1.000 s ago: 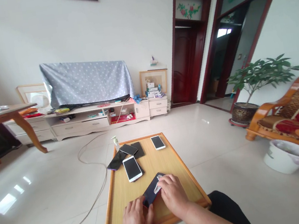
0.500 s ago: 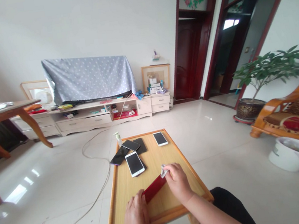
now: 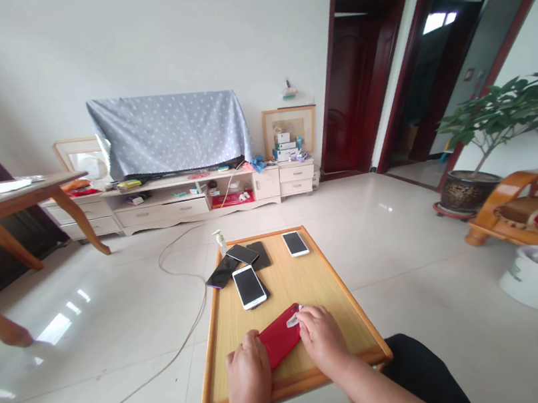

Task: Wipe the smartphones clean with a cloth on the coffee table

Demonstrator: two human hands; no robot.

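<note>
Red phone (image 3: pixel 280 336): L hand (image 3: pixel 248 374) at edge, R hand (image 3: pixel 323 340) pinching cloth (image 3: pixel 293 321).

Honestly, there's nothing I can actually read here: no words, brands or numbers. The white phone (image 3: pixel 249 287) on the bench (image 3: pixel 306 283) just shows a black screen, and so does the white phone (image 3: pixel 295 243) up near the far edge. The pump bottle (image 3: pixel 221 242) seems to have something on it, but it's way too small to make out. Same deal with the stacked boxes (image 3: pixel 284 147) on the low cabinet (image 3: pixel 296 178): any print is just a blur.
</note>
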